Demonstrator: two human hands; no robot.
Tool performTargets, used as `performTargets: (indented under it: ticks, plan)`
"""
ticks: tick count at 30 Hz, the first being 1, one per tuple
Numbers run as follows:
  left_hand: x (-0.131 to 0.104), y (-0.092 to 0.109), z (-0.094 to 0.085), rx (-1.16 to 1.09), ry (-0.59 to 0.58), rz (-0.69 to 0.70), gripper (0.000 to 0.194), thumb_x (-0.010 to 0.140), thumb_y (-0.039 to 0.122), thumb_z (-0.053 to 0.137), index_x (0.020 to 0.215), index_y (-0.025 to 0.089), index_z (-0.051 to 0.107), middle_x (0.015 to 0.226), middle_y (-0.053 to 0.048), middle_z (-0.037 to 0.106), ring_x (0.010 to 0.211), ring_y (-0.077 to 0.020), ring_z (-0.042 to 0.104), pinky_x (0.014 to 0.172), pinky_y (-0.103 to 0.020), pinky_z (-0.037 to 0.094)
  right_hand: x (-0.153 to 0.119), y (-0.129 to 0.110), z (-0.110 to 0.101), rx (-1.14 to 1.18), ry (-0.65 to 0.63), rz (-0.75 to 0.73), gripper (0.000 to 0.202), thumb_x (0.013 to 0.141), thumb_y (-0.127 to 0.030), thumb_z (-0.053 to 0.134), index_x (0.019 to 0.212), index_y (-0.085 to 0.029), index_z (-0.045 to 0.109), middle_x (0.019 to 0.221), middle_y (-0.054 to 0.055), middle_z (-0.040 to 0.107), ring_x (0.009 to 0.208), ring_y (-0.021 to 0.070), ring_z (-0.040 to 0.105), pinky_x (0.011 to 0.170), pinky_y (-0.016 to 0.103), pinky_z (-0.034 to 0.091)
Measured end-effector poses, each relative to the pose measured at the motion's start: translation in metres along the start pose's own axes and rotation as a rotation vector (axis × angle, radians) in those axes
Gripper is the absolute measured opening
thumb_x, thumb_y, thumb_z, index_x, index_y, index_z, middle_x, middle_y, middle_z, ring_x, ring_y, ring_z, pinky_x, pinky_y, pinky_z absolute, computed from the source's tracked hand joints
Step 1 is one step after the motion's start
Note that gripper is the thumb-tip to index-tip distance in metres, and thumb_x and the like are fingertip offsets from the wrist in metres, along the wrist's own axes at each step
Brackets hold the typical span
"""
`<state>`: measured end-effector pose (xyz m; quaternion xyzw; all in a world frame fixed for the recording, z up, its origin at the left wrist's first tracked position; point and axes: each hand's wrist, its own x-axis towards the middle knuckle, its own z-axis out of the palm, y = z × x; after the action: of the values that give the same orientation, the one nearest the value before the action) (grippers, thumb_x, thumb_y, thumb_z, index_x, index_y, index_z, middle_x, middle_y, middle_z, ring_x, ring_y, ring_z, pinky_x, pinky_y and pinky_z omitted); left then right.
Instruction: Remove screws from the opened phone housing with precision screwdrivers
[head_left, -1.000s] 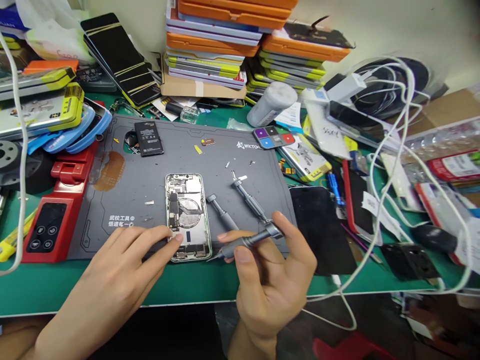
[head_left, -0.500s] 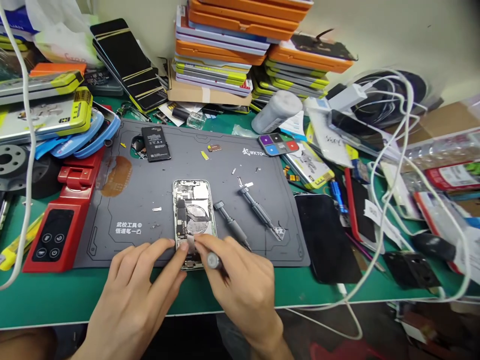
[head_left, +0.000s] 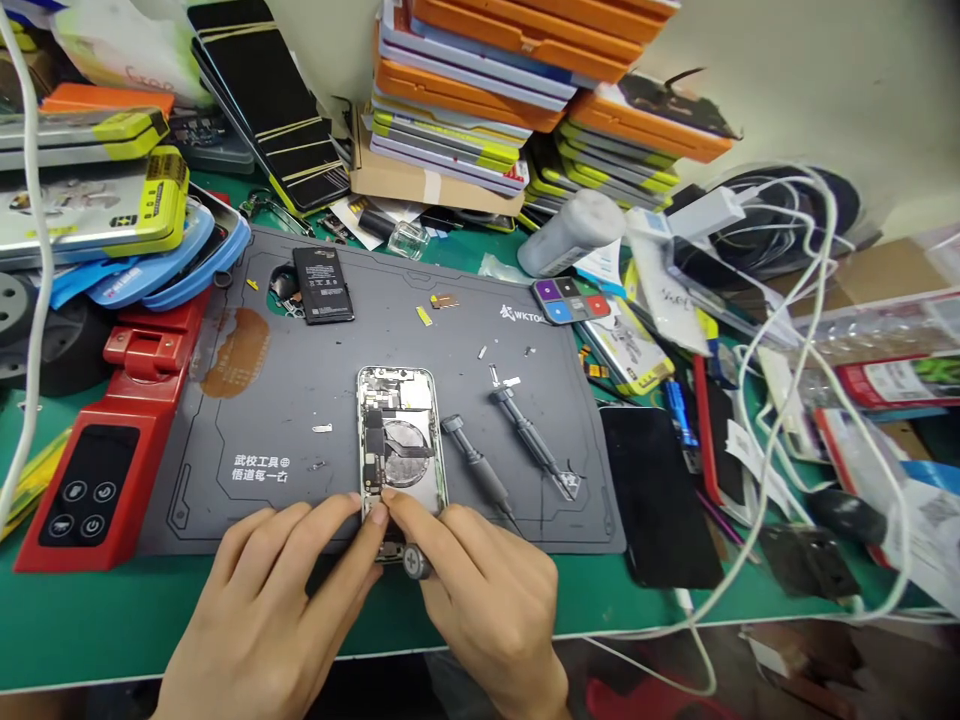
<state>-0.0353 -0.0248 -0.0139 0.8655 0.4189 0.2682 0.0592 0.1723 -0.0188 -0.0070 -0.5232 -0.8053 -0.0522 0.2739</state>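
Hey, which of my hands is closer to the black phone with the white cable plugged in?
Your right hand. It's left of the black phone, fingers at the open phone; your left hand is farther left, its fingers also at the open phone.

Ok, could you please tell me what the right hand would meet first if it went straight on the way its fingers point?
Probably the dark strip inside the open phone, just ahead of the right hand; its height above the strip is unclear.

2 hands (head_left: 270,600) (head_left: 487,600) low ctr — 3 screwdrivers (head_left: 416,562) (head_left: 475,464) (head_left: 529,436), 1 held, 2 on mat (head_left: 300,370) — 1 opened phone (head_left: 401,425), ctr; 1 batt (head_left: 323,287), upper L.
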Motion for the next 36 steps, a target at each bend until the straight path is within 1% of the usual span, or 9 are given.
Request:
performTargets:
  ticks: [5, 8, 14, 24, 29, 31, 33, 35, 36]
  plan:
    - [-0.007, 0.001, 0.001, 0.04, 0.001, 0.028, 0.042, 0.109, 0.01, 0.059, 0.15, 0.012, 0.067, 0.145, -0.015, 0.069, 0.124, -0.0296, 0.061, 0.113, -0.048, 0.041, -0.002, 0.0, 0.0, -0.001, -0.006, -0.009, 0.027, 0.109, -0.005, 0.053, 0.118, -0.014, 0.077, 0.064, -0.003, 0.059, 0.056, 0.012, 0.046, 0.056, 0.03, 0.036]
    - [-0.008, 0.002, 0.002, 0.035, 0.03, 0.017, 0.04, 0.109, 0.014, 0.064, 0.149, 0.012, 0.068, 0.145, -0.013, 0.071, 0.124, -0.0282, 0.062, 0.115, -0.047, 0.042, -0.003, 0.0, -0.001, -0.008, -0.016, -0.029, 0.03, 0.109, -0.002, 0.05, 0.12, -0.013, 0.076, 0.065, -0.003, 0.06, 0.057, 0.0122, 0.046, 0.057, 0.03, 0.036]
    - [0.001, 0.003, 0.002, 0.001, 0.043, -0.017, 0.035, 0.108, 0.016, 0.067, 0.142, 0.011, 0.071, 0.137, -0.014, 0.075, 0.121, -0.0275, 0.063, 0.109, -0.046, 0.044, -0.004, 0.002, -0.002, -0.022, -0.04, -0.084, 0.036, 0.107, 0.001, 0.045, 0.127, -0.008, 0.074, 0.064, -0.002, 0.059, 0.059, 0.0146, 0.045, 0.058, 0.033, 0.034]
    - [0.005, 0.006, -0.004, 0.028, 0.028, -0.01, 0.034, 0.105, 0.012, 0.07, 0.14, 0.011, 0.071, 0.133, -0.014, 0.075, 0.118, -0.0284, 0.063, 0.105, -0.047, 0.045, 0.003, 0.003, -0.006, -0.014, -0.07, -0.105, 0.034, 0.106, 0.002, 0.046, 0.124, -0.008, 0.073, 0.069, -0.001, 0.068, 0.059, 0.0147, 0.051, 0.056, 0.033, 0.037]
    - [0.008, 0.007, -0.006, 0.05, 0.053, 0.01, 0.033, 0.105, 0.012, 0.07, 0.138, 0.01, 0.07, 0.13, -0.015, 0.075, 0.116, -0.0286, 0.063, 0.103, -0.047, 0.046, -0.004, 0.002, -0.001, 0.039, -0.029, -0.041, 0.032, 0.104, 0.001, 0.05, 0.123, -0.013, 0.073, 0.068, -0.002, 0.066, 0.057, 0.0127, 0.054, 0.054, 0.031, 0.039]
    - [0.008, 0.006, -0.006, 0.058, 0.056, 0.019, 0.033, 0.105, 0.013, 0.07, 0.138, 0.01, 0.07, 0.131, -0.014, 0.075, 0.115, -0.0286, 0.063, 0.102, -0.046, 0.046, -0.008, 0.001, -0.002, 0.135, 0.058, 0.066, 0.033, 0.103, -0.001, 0.057, 0.127, -0.019, 0.072, 0.07, -0.004, 0.066, 0.057, 0.0114, 0.054, 0.055, 0.027, 0.044]
    - [0.007, 0.006, -0.007, 0.068, 0.058, 0.017, 0.034, 0.105, 0.014, 0.071, 0.139, 0.012, 0.071, 0.132, -0.014, 0.075, 0.114, -0.0284, 0.064, 0.101, -0.046, 0.047, -0.01, 0.001, -0.006, 0.263, 0.251, 0.248, 0.041, 0.101, -0.006, 0.066, 0.138, -0.025, 0.068, 0.071, -0.005, 0.063, 0.057, 0.0113, 0.054, 0.06, 0.025, 0.051]
    - [0.007, 0.006, -0.007, 0.073, 0.068, 0.01, 0.033, 0.105, 0.015, 0.071, 0.138, 0.013, 0.072, 0.131, -0.013, 0.075, 0.113, -0.0281, 0.064, 0.1, -0.045, 0.047, -0.01, 0.004, -0.01, 0.426, 0.431, 0.444, 0.053, 0.103, -0.014, 0.064, 0.154, -0.029, 0.057, 0.078, -0.003, 0.06, 0.06, 0.0124, 0.055, 0.062, 0.026, 0.057]
    - [0.007, 0.006, -0.007, 0.071, 0.07, 0.008, 0.032, 0.106, 0.015, 0.07, 0.137, 0.013, 0.072, 0.132, -0.013, 0.075, 0.113, -0.028, 0.064, 0.099, -0.045, 0.047, -0.01, 0.007, -0.012, 0.515, 0.479, 0.511, 0.059, 0.105, -0.016, 0.058, 0.161, -0.03, 0.05, 0.084, -0.001, 0.061, 0.063, 0.0132, 0.057, 0.062, 0.027, 0.059]
